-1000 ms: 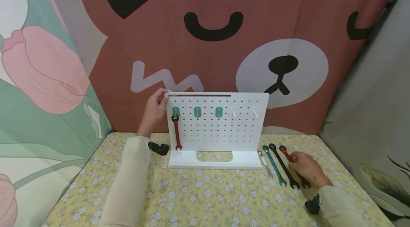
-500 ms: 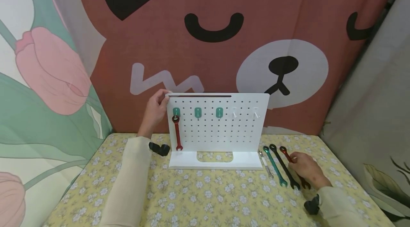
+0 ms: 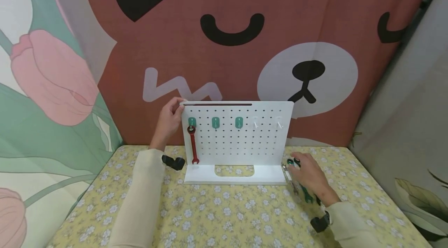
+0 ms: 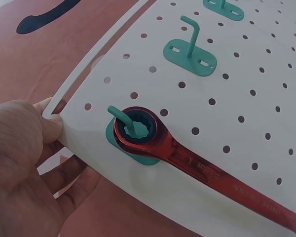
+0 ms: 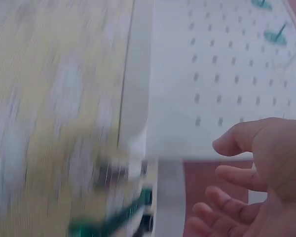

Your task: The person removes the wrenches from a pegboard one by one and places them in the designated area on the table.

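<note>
My left hand (image 3: 170, 117) pinches the upper left corner of a white pegboard (image 3: 231, 139), thumb on the front and fingers behind. On the board's leftmost green hook (image 4: 113, 111) hangs a red ratchet wrench (image 4: 207, 168) by its ring end. My right hand (image 3: 309, 176) is over the wrenches right of the board, fingers apart and loosely bent, holding nothing in the right wrist view. Below it lie a small silver wrench (image 3: 289, 180), a green wrench (image 3: 308, 196) and a black wrench (image 3: 296, 161), partly covered. The second red wrench is hidden behind the hand and forearm.
Two more green hooks (image 3: 216, 122) and two clear hooks (image 3: 279, 123) sit in the board's upper row. The board's base (image 3: 199, 176) stands on a yellow flowered tablecloth (image 3: 227, 217). A printed curtain (image 3: 231, 69) hangs close behind.
My right hand has let go of the red wrench on the table and moved left and slightly up, over the other wrenches. The left hand keeps its grip on the board.
</note>
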`<control>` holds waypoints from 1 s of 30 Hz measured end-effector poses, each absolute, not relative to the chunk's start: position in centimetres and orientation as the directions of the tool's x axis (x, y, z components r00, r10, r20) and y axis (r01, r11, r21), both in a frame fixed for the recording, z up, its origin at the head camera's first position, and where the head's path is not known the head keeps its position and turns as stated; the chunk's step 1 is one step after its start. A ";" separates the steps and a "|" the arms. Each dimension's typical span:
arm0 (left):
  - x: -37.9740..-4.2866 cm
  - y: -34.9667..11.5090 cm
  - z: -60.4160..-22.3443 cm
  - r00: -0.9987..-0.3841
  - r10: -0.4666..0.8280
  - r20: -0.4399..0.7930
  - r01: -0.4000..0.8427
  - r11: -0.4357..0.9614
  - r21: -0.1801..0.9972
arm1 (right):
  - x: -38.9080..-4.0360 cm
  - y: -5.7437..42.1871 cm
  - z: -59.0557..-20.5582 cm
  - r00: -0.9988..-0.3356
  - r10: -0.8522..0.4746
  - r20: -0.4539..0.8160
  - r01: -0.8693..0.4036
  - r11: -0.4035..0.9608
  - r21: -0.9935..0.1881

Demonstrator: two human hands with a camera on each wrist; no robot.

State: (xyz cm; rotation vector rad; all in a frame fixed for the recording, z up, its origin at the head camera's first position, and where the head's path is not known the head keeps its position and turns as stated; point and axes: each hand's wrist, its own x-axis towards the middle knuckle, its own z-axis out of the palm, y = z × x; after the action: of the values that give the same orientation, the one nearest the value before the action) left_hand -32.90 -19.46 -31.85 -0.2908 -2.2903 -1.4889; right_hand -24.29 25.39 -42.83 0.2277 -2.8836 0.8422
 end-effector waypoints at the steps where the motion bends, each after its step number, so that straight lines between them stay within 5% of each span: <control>1: -32.9 -19.5 -31.8 -0.902 -0.038 0.431 0.379 0.411 0.829 | -24.4 24.6 -42.8 -0.976 -0.119 0.181 -0.200 0.819 -0.538; 17: -33.0 -19.5 -31.8 -0.896 -0.027 0.443 0.398 0.394 0.829 | -24.8 13.2 -43.0 -0.917 -0.226 0.327 -0.397 0.578 -0.713; 30: -32.9 -19.5 -31.8 -0.898 -0.043 0.437 0.381 0.417 0.825 | -25.7 6.0 -43.0 -0.911 -0.348 0.220 -0.346 0.358 -0.867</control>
State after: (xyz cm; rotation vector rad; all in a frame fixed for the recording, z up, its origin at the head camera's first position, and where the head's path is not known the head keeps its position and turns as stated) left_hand -32.93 -19.46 -31.80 -0.2888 -2.2854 -1.4808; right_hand -25.72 6.03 -42.96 0.6621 -2.5904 1.6530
